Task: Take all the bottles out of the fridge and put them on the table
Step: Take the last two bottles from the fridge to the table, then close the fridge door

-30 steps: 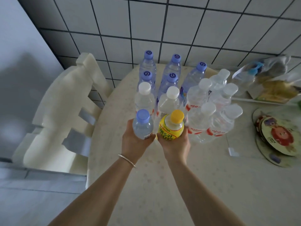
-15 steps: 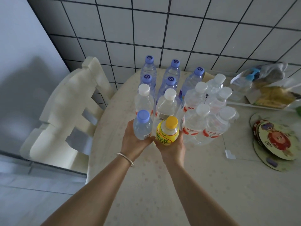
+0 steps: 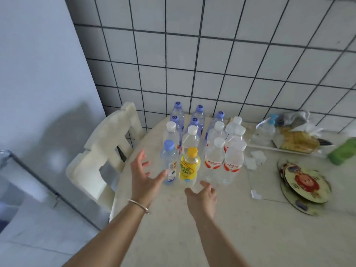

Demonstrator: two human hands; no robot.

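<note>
A clear water bottle with a blue cap (image 3: 170, 163) and a yellow bottle with a yellow cap (image 3: 189, 165) stand upright side by side on the round table (image 3: 173, 228), in front of a cluster of several other bottles (image 3: 215, 139). My left hand (image 3: 143, 176) hovers just left of the blue-capped bottle, fingers spread, thumb close to its label. My right hand (image 3: 202, 195) is a little in front of the yellow bottle, fingers relaxed, holding nothing.
A white chair (image 3: 104, 157) stands at the table's left edge. Round coasters (image 3: 306, 185) lie at the right, with a tray of bags (image 3: 289, 135) and a green item (image 3: 342, 151) behind them. A tiled wall backs the table.
Both hands have let go of the two bottles, which now stand on the table, and have drawn back toward me. The camera view has pulled back and tilted up.
</note>
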